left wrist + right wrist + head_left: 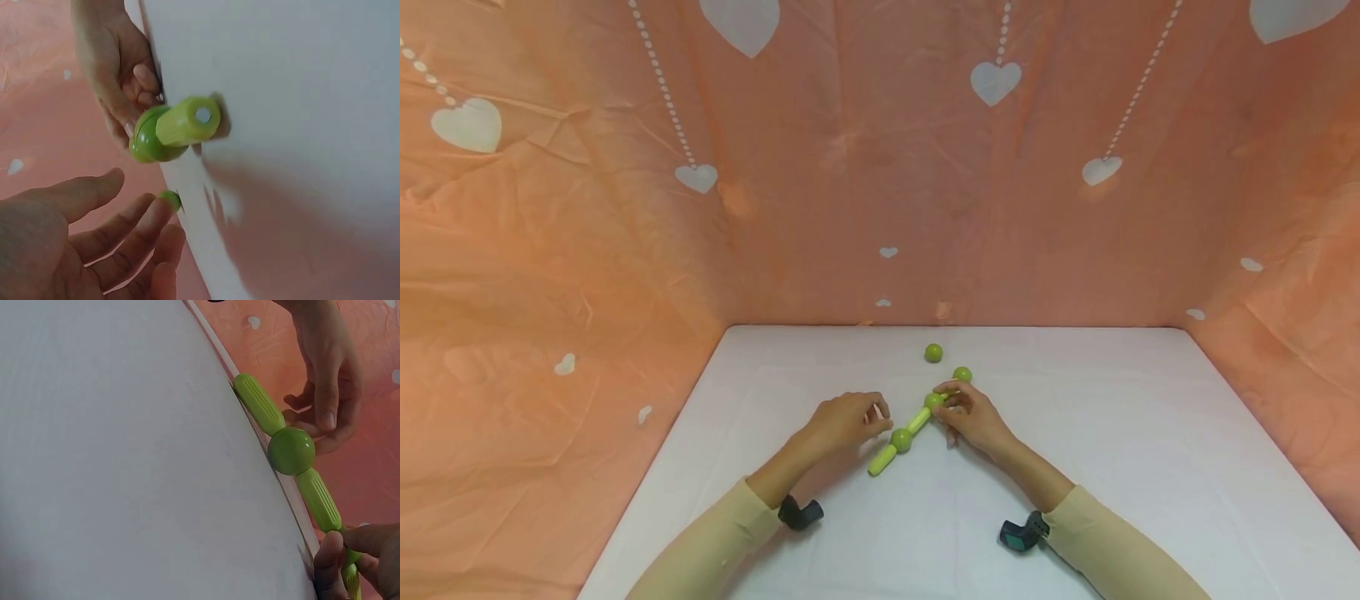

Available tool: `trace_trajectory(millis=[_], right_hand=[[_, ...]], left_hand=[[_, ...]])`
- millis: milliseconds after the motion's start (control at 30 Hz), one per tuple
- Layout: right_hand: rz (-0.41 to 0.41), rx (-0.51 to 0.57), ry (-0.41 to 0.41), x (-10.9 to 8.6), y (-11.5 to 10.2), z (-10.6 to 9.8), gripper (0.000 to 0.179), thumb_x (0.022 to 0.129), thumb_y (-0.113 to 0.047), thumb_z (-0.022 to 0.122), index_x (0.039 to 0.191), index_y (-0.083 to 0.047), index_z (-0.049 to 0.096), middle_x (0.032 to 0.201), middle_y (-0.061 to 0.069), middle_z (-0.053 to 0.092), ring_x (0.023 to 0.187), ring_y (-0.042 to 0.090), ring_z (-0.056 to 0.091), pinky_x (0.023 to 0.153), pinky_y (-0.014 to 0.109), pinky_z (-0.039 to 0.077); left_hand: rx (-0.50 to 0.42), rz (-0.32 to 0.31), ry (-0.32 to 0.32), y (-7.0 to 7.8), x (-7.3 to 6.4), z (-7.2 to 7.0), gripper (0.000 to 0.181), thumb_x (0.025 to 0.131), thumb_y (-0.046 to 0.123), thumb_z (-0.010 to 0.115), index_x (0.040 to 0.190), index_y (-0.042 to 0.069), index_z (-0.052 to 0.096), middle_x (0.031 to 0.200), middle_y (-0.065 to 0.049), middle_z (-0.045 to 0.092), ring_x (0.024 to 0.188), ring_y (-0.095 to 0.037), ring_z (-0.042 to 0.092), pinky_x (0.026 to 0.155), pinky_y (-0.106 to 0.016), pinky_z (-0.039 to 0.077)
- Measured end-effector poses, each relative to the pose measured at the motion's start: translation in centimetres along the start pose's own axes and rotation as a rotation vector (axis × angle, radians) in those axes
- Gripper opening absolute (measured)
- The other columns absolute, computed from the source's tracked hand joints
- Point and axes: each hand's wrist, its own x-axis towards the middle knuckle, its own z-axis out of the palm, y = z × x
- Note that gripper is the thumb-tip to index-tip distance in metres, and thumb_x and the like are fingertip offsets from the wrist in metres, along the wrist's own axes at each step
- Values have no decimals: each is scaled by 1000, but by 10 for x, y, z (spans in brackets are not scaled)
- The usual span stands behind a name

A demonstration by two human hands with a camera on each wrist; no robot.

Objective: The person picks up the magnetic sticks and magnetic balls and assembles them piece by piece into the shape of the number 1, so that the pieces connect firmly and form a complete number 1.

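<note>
A chain of green balls and ribbed light-green rods lies slantwise on the white table. My right hand (976, 421) pinches it at the middle ball (933, 401), with thumb and fingers on either side. Toward me run a rod (918, 420), another ball (901, 440) and the end rod (882, 460), whose round grey tip (203, 115) faces the left wrist camera. Past my right fingers, a far ball (962, 374) tops the chain. My left hand (846, 421) hovers just left of the near ball, fingers loosely bent, holding nothing.
A single green ball (933, 352) lies apart, beyond the chain toward the back edge. The white table (1120, 417) is bordered by orange cloth (865, 167) with white hearts. Dark wrist devices (800, 513) sit on both wrists.
</note>
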Motion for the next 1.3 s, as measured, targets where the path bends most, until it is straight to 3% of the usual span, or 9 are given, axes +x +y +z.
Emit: trace_trajectory(millis=[633,1300], right_hand=[[-7,6,7,-1,-4,1,35,101,-6,74,134,-1,62,114,16,63,63,13,59,56,24,51],[4,-20,21,-2,-4,1,34,101,-7,73,134,-2,63,112,15,65,62,12,60,56,24,51]], left_hand=[[-3,30,33,-8,46,-14,15,103,29,74,113,18,74,96,5,74,84,-11,65,73,-34,52],[-34,112,78,-18,100,-7,28,105,25,72,129,12,69,113,-2,73,100,-18,68,83,-37,56]])
